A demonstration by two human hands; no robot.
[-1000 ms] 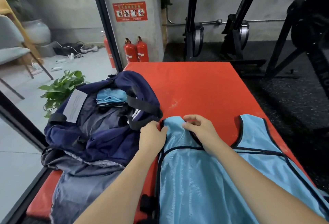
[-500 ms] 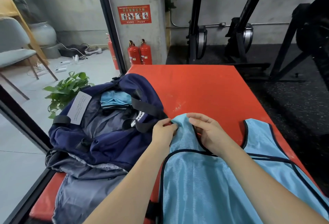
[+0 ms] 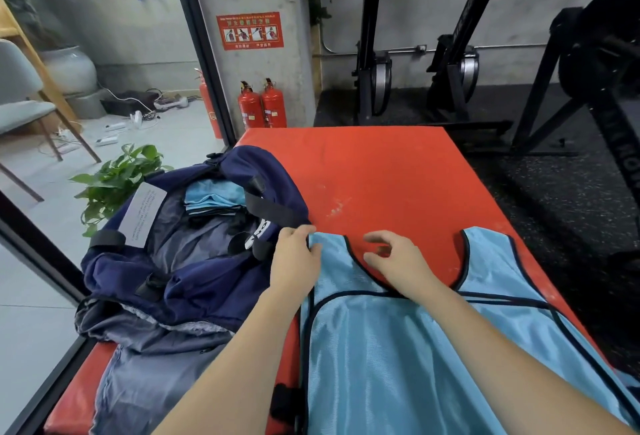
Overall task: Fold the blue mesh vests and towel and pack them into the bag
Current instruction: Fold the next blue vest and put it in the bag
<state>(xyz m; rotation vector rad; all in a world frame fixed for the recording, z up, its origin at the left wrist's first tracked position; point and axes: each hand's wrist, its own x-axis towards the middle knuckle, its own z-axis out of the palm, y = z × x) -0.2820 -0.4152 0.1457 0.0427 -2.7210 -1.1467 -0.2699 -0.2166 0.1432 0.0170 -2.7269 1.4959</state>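
blue mesh vest (image 3: 398,348) lies flat on the red mat (image 3: 381,175); left hand (image 3: 294,261) pinches its left shoulder strap, right hand (image 3: 398,261) hovers loose-fingered, holding nothing; slick mesh could slip or bunch, skewing the fold; the open bag (image 3: 194,261) just beside holds folded blue fabric (image 3: 211,197).
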